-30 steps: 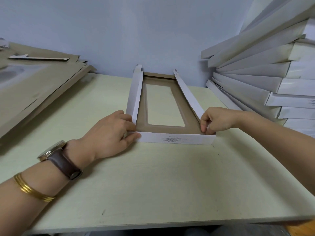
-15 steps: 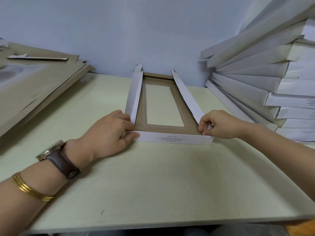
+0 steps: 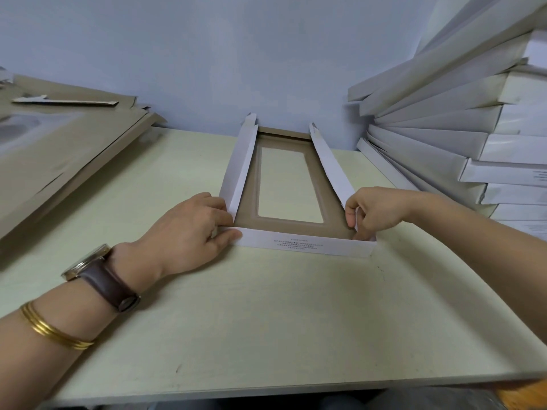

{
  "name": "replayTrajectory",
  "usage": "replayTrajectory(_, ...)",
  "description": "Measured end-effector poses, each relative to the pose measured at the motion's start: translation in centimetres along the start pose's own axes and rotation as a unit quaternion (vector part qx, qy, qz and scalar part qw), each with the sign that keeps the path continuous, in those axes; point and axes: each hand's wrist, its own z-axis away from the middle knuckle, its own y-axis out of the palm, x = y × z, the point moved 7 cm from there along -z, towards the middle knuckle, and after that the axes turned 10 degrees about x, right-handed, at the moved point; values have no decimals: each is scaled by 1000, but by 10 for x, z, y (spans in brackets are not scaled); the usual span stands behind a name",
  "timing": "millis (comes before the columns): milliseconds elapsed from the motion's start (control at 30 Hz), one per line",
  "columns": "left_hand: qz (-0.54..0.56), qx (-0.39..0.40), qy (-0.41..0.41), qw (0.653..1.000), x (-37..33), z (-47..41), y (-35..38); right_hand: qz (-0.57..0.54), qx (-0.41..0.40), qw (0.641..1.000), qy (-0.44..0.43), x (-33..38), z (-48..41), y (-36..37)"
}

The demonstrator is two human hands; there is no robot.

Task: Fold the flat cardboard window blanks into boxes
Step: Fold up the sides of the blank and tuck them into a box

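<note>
The half-made cardboard box (image 3: 248,202) sits in the middle of the table (image 3: 266,321), toward the back, with its far end close to the blue wall (image 3: 236,54). It is brown inside and white outside. A long window hole (image 3: 288,184) is cut in its flat bottom, and the table shows through it. The near wall (image 3: 307,245) stands up and has tiny print on it. The left side wall (image 3: 239,170) and the right side wall (image 3: 331,167) stand up too, and both lean out a bit. The left hand (image 3: 189,232) holds the near left corner: its fingers bend around the end of the left side wall and its thumb lies flat along the outside of the near wall. The right hand (image 3: 376,211) pinches the near right corner, with bent fingers and thumb on the end of the right side wall. The left arm has a brown watch (image 3: 100,273) and gold bangles (image 3: 50,329). A pile of flat brown blanks (image 3: 59,155) lies to the left. A tall stack of white boxes (image 3: 444,137) leans on the right.
</note>
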Motion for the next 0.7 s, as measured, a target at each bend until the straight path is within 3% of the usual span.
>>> replayTrajectory(433,9,-7,9,1000,-2,1,0,-51,94,994,-17,1,1,12)
replayTrajectory(700,11,-10,8,1000,-2,1,-1,-22,19,998,-47,3,0,13)
